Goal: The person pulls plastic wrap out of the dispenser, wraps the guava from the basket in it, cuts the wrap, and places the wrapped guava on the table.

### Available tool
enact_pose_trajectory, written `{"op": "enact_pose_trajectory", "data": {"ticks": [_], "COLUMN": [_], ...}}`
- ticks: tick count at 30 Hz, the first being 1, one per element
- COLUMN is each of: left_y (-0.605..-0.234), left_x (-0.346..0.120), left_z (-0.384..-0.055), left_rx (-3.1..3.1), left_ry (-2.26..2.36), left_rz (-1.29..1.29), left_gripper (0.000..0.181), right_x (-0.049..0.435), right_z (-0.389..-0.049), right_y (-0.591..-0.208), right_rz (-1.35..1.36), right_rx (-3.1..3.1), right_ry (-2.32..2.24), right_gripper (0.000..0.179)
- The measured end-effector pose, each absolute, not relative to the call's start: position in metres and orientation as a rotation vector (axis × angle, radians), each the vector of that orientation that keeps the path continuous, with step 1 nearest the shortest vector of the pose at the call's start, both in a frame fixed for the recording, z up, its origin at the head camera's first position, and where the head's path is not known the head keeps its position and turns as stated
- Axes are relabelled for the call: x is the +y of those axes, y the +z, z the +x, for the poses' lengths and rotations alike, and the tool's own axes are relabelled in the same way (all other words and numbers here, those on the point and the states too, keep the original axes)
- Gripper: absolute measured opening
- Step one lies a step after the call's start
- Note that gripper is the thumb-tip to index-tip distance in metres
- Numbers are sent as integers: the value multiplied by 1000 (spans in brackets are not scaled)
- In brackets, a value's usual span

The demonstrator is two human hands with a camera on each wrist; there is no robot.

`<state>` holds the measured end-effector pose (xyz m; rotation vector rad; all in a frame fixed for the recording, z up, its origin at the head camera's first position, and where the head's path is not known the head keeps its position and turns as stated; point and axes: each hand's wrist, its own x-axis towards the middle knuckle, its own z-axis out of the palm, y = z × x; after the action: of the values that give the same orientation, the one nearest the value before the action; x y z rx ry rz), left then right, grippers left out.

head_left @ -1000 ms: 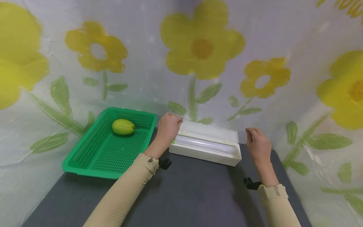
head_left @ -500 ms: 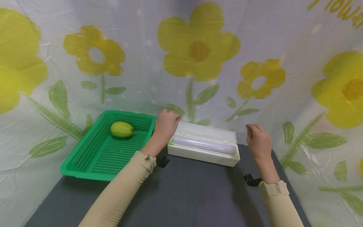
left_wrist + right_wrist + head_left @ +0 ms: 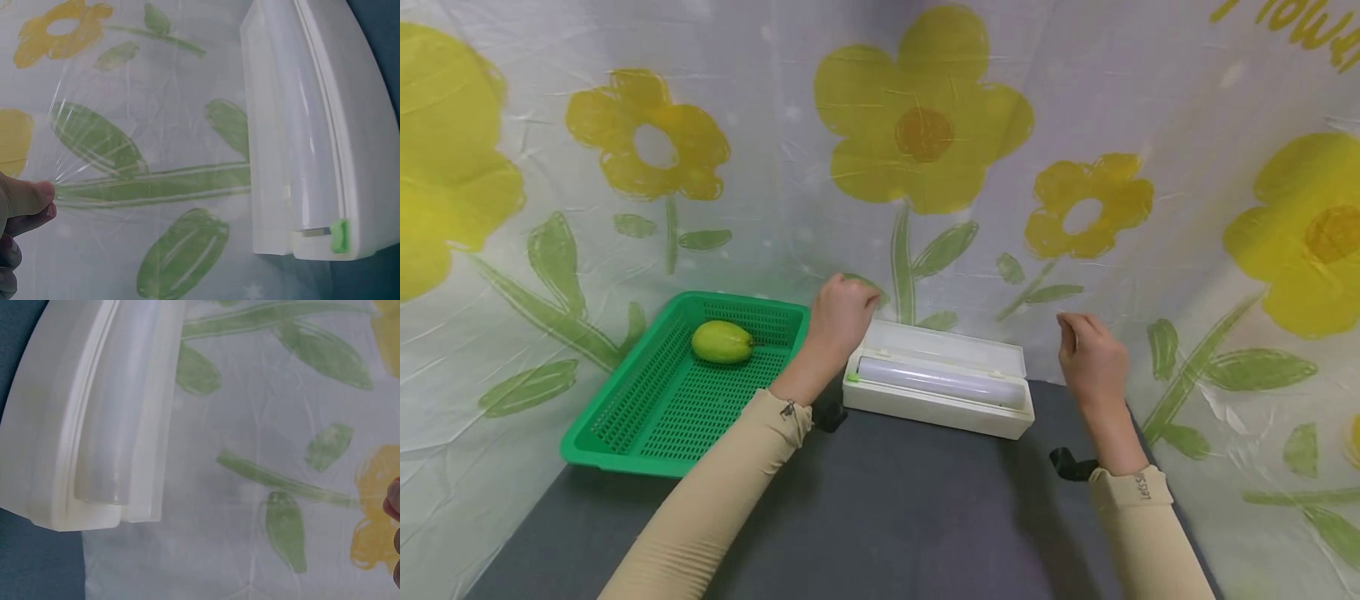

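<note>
Thumb and fingers of my left hand (image 3: 841,315) pinch a corner of clear plastic wrap (image 3: 94,159), with creases fanning out from the grip in the left wrist view. Over on the right, my right hand (image 3: 1094,360) is raised with thumb and fingertips together, at the film's other side; the film is barely visible there. Between and below the hands sits a white wrap dispenser box (image 3: 936,416), its lid (image 3: 943,346) tipped back. Inside lies the wrap roll (image 3: 940,380). A small green slider (image 3: 339,235) sits at the box's left end.
A green perforated basket (image 3: 741,298) stands on the left, holding one yellow-green fruit (image 3: 722,342). The box and basket rest on a dark grey tabletop (image 3: 917,508). Behind hangs a white sheet printed with yellow flowers (image 3: 925,133).
Both hands have risen a little, the right also drifting slightly rightward. The box and basket stay in place; the head view has shifted slightly.
</note>
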<state>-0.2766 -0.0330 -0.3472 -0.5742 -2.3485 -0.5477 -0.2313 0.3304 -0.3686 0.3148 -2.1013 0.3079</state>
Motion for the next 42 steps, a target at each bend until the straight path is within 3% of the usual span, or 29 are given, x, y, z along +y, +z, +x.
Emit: {"op": "enact_pose_trajectory", "data": {"ticks": [42], "left_y": [-298], "left_x": [-35], "left_z": [-265], "left_rx": [-2249], "left_ry": [-590], "left_rz": [-623], "left_gripper": [14], "right_x": [328], "right_z": [-223], "right_y": [-325], "right_rz": [295], "right_rx": [-1990], "right_ry": [312], "right_gripper": [23]}}
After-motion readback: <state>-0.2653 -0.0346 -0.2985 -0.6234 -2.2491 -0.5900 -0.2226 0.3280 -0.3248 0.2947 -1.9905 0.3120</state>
